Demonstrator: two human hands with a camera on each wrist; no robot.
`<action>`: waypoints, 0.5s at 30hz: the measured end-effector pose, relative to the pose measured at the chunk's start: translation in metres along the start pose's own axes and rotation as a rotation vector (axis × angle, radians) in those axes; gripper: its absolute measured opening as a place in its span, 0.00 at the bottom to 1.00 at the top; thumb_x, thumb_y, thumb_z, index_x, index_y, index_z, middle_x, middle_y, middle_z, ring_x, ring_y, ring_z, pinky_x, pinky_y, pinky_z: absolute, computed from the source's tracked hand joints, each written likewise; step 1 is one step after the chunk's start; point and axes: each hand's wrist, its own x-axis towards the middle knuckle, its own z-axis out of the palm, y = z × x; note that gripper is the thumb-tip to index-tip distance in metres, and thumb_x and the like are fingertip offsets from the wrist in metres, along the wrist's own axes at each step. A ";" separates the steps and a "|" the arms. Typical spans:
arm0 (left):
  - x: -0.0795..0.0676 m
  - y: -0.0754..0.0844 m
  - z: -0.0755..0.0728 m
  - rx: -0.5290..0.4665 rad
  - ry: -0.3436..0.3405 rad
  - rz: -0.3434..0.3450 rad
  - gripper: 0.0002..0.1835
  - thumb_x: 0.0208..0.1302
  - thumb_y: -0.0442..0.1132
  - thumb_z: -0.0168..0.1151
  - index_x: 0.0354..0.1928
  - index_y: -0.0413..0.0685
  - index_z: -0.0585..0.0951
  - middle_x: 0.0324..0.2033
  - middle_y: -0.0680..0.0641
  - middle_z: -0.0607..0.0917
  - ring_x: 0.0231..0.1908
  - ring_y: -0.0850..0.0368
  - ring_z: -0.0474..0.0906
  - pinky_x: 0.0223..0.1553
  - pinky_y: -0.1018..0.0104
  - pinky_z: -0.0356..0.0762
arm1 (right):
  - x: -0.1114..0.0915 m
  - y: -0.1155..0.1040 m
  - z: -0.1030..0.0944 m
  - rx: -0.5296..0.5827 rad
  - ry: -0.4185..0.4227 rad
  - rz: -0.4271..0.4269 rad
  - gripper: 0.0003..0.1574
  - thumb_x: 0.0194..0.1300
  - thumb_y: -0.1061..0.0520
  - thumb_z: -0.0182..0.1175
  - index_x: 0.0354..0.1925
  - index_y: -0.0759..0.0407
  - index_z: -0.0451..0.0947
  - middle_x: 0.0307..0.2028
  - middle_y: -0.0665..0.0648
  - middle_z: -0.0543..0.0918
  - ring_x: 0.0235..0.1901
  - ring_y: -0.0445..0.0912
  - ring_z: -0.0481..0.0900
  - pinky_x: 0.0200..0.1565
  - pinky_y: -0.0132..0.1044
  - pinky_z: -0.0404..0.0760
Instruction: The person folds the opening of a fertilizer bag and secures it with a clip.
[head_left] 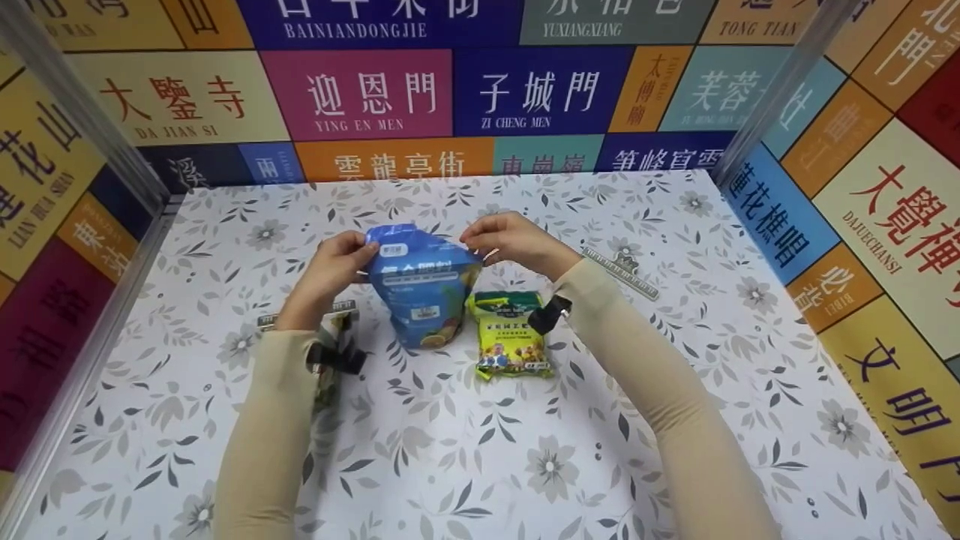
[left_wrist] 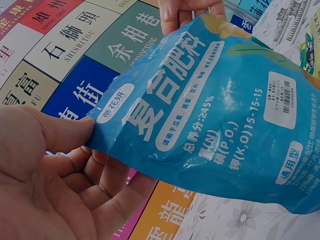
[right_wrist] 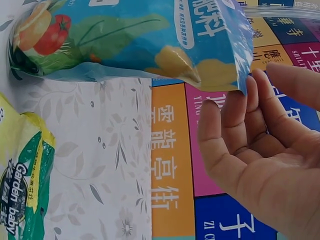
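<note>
A blue fertilizer bag with fruit pictures and white lettering stands tilted at mid-table. My left hand pinches its upper left corner between thumb and fingers; the left wrist view shows this hand close up. At the bag's other top corner is my right hand. In the right wrist view, the fingertips of this hand are right at the corner, loosely bent, with the thumb held away from the plastic. A yellow and green "Garden baby" bag lies just right of the blue one.
A dark packet lies partly hidden under my left forearm, with a grey strip near its top. Another grey ornate strip lies beyond my right wrist. Lettered panels wall in the flower-patterned table.
</note>
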 end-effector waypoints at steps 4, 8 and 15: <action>0.000 0.000 0.000 0.002 -0.004 -0.009 0.08 0.77 0.36 0.50 0.43 0.36 0.73 0.38 0.44 0.77 0.35 0.60 0.76 0.41 0.66 0.81 | -0.005 -0.001 0.001 -0.026 0.044 -0.048 0.12 0.73 0.60 0.58 0.51 0.65 0.80 0.46 0.61 0.81 0.42 0.50 0.79 0.49 0.45 0.80; 0.000 0.001 0.000 0.005 -0.007 -0.018 0.09 0.77 0.36 0.50 0.46 0.34 0.73 0.41 0.43 0.77 0.36 0.59 0.76 0.43 0.64 0.81 | -0.012 -0.003 0.006 -0.129 0.125 -0.130 0.12 0.73 0.59 0.59 0.51 0.63 0.80 0.49 0.63 0.81 0.47 0.53 0.79 0.54 0.49 0.77; 0.001 0.000 -0.001 0.002 -0.006 -0.021 0.09 0.77 0.36 0.50 0.46 0.35 0.73 0.40 0.44 0.77 0.36 0.59 0.76 0.42 0.65 0.80 | -0.024 0.000 0.023 -0.480 0.270 -0.329 0.16 0.73 0.59 0.57 0.56 0.62 0.77 0.55 0.60 0.79 0.55 0.52 0.76 0.57 0.45 0.74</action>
